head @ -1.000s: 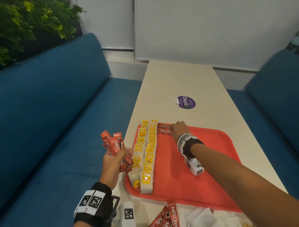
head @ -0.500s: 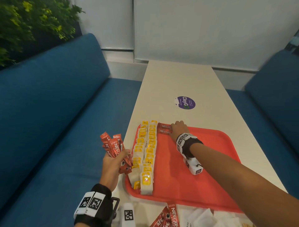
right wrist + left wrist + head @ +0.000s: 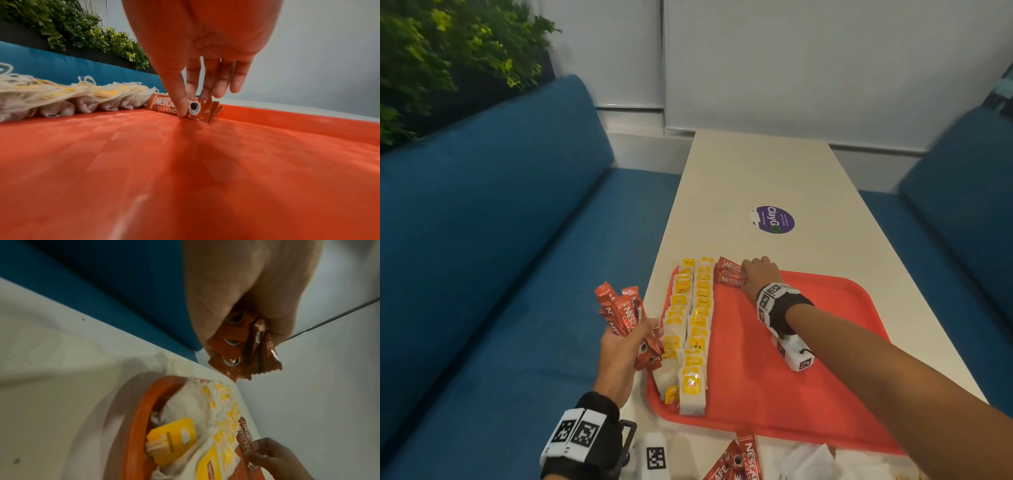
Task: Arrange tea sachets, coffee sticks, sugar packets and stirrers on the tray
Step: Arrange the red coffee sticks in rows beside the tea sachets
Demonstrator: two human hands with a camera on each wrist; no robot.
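Note:
A red tray (image 3: 808, 377) lies on the white table (image 3: 756, 164). Two rows of yellow-tagged tea sachets (image 3: 698, 318) run along its left side. At the far left corner lie a few red Nescafe coffee sticks (image 3: 729, 274). My right hand (image 3: 760, 274) pinches them there: in the right wrist view the thumb stands in front of the coffee sticks (image 3: 162, 105) and the fingers (image 3: 207, 81) behind. My left hand (image 3: 626, 346) hovers left of the tray and grips a bundle of coffee sticks (image 3: 619, 308). That bundle (image 3: 246, 350) sticks out below the fist in the left wrist view.
More loose coffee sticks (image 3: 743, 459) and white packets (image 3: 811, 462) lie at the table's near edge. A purple sticker (image 3: 774, 219) marks the table beyond the tray. Blue benches (image 3: 482, 274) flank both sides, with a plant (image 3: 431, 51) at the back left.

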